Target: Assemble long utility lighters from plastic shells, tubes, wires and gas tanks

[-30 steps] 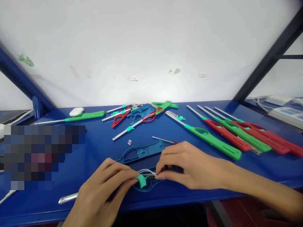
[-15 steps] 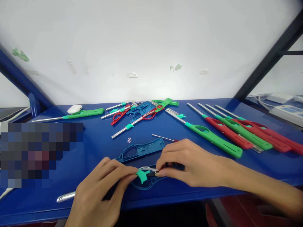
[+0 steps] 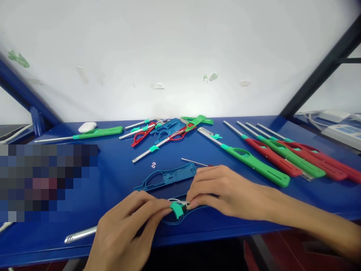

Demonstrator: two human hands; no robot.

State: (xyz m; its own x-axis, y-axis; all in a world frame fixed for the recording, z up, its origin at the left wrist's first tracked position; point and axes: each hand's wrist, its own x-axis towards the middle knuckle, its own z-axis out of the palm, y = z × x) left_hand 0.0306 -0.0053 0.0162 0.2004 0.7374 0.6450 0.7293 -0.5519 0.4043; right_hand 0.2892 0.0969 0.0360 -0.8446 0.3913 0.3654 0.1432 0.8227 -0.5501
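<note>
At the near edge of the blue table [image 3: 113, 180], just right of the middle, the near shell [image 3: 177, 223], a blue half handle with a finger loop, lies beneath your fingers. Your left hand [image 3: 126, 226] is closed in a pinch, thumb and forefinger on the teal trigger [image 3: 177, 210] above that loop. Your right hand [image 3: 225, 192] comes in from the right, thumb and fingertips gripping a small black part [image 3: 184, 207] beside the trigger; its far end is hidden in your grasp. Thin white wires [image 3: 176, 200] bow along the far side of both pieces. To the left, the end of a metal tube [image 3: 80, 235] sticks out past your left hand, which hides whether it meets the shell. The trigger looks light and stiff, its smooth plastic probably a little slippery, so its broad curved face should give your thumb the best hold. The black part looks small and rigid; its sides seem the safest place to pinch. The wires seem soft and easily snagged or tugged loose, so better not gripped. The shell looks light enough to skid; its rim offers a firm hold. Just beyond lies the matching far shell [image 3: 179, 174].
</note>
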